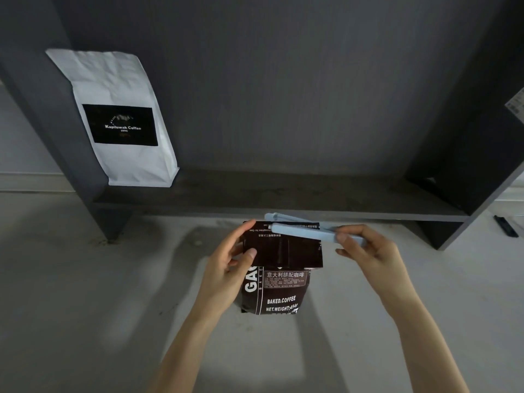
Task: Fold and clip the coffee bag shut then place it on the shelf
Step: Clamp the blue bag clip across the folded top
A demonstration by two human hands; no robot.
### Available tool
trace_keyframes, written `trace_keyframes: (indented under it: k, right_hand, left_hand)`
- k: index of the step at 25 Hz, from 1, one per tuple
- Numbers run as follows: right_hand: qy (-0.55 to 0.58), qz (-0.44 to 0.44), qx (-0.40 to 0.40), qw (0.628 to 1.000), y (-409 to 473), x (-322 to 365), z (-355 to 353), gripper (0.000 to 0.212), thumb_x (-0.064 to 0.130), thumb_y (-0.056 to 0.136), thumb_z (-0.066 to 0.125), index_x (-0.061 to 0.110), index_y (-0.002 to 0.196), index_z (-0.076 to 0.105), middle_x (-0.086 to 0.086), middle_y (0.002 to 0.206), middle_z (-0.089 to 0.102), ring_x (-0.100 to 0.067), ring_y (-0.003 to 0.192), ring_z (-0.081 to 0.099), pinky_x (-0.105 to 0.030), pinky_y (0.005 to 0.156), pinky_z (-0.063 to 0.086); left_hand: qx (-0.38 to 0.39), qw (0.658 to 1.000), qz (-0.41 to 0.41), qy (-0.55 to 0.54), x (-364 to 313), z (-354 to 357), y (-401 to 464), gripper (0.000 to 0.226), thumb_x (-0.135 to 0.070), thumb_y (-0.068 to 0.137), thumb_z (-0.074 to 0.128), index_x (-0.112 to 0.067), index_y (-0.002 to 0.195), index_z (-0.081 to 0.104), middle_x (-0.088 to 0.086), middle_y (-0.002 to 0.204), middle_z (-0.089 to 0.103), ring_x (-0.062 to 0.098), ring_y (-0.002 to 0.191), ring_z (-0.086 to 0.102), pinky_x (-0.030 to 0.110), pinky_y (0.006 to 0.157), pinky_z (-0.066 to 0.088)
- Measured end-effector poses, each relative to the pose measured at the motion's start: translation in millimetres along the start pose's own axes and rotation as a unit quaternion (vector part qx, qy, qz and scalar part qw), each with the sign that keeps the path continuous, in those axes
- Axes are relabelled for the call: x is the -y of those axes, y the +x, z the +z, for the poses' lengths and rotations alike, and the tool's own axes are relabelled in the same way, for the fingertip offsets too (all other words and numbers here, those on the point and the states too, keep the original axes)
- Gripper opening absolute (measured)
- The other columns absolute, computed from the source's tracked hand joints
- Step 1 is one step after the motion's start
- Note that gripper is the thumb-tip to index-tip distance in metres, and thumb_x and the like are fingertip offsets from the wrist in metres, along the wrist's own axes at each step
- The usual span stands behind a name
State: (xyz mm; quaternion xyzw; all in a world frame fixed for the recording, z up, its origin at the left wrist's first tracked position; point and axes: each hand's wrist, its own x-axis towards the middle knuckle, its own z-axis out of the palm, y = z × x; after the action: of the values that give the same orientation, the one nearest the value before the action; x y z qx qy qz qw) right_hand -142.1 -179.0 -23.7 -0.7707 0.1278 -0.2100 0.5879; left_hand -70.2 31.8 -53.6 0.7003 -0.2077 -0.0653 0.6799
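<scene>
Right, dark brown coffee bag [279,290] stands upright on the pale floor [85,321], just near of the shelf's front edge. Its top is folded down toward me, flap lying over the front panel, print on the flap upside down. Front reads "BAKED.COFFEE" and "NET.WEIGHT".

My left hand [229,268] is clamped on the flap's left edge: thumb on the front face, fingers wrapped round the back. That pins the fold.

My right hand [368,251] pinches the right end of the pale blue sealing clip [303,229], thumb on the near side, fingers behind. Clip is open: two long arms spread in a narrow V, hinged at my end, tips pointing left. The near arm lies across the front of the fold line at the bag's top; the far arm sits behind the bag's top edge. Arms are not closed together.

Dark grey shelf [283,199] runs across the far side, low to the floor, with upright side panels. A white Kopiluwak Coffee bag [119,120] stands at its left end, leaning against the left panel. Rest of the board is bare.

Small black object [506,226] on the floor far right; can't tell what it is.
</scene>
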Motion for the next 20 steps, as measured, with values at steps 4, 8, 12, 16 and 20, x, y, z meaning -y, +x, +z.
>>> trace_keyframes:
  k: [4,8,12,16,20]
  right_hand:
    - [0.021,0.002,0.028,0.999,6.2,-0.7,16.9,0.018,0.017,0.078,0.064,0.035,0.079,0.065,0.014,0.071,0.070,-0.005,0.066,0.060,-0.018,0.066,0.051]
    - [0.041,0.008,0.027,0.999,8.8,-0.1,28.9,0.021,0.013,0.078,0.063,0.019,0.097,0.065,0.003,0.066,0.070,-0.010,0.062,0.065,-0.021,0.058,0.054]
    - [0.062,0.003,0.055,0.997,8.9,2.1,39.1,0.019,0.009,0.079,0.062,0.024,0.091,0.063,0.010,0.062,0.069,0.001,0.060,0.065,-0.008,0.050,0.048]
    - [0.069,0.010,0.060,0.996,10.3,1.4,42.5,0.019,0.013,0.079,0.063,0.030,0.087,0.063,0.005,0.070,0.069,-0.005,0.062,0.067,-0.015,0.052,0.053]
    - [0.071,0.012,0.062,0.995,9.8,-0.6,43.9,0.017,0.015,0.078,0.064,0.031,0.085,0.064,0.006,0.066,0.069,-0.007,0.064,0.068,-0.017,0.052,0.055]
  left_hand:
    - [0.000,1.000,-0.004,-0.006,-0.6,-1.6,-0.2,0.060,-0.002,0.084,0.053,-0.052,0.114,0.040,0.000,0.129,0.055,0.009,0.112,0.055,0.020,0.090,0.048]
    - [0.004,1.000,-0.004,-0.009,0.4,-3.3,1.2,0.064,0.000,0.084,0.053,-0.053,0.116,0.036,0.002,0.129,0.055,0.007,0.111,0.056,0.014,0.087,0.047]
    - [0.016,1.000,-0.014,-0.005,0.2,-5.3,1.4,0.064,-0.002,0.085,0.052,-0.057,0.114,0.036,0.008,0.127,0.057,0.012,0.111,0.057,0.019,0.089,0.047]
    - [0.006,1.000,-0.017,0.016,1.9,-6.8,2.4,0.067,-0.003,0.085,0.053,-0.057,0.117,0.030,0.005,0.122,0.059,0.013,0.113,0.055,0.022,0.092,0.044]
    - [-0.012,1.000,-0.027,0.008,5.4,-4.7,2.3,0.080,-0.003,0.083,0.055,-0.054,0.125,0.009,-0.009,0.101,0.063,-0.005,0.094,0.059,0.013,0.085,0.046]
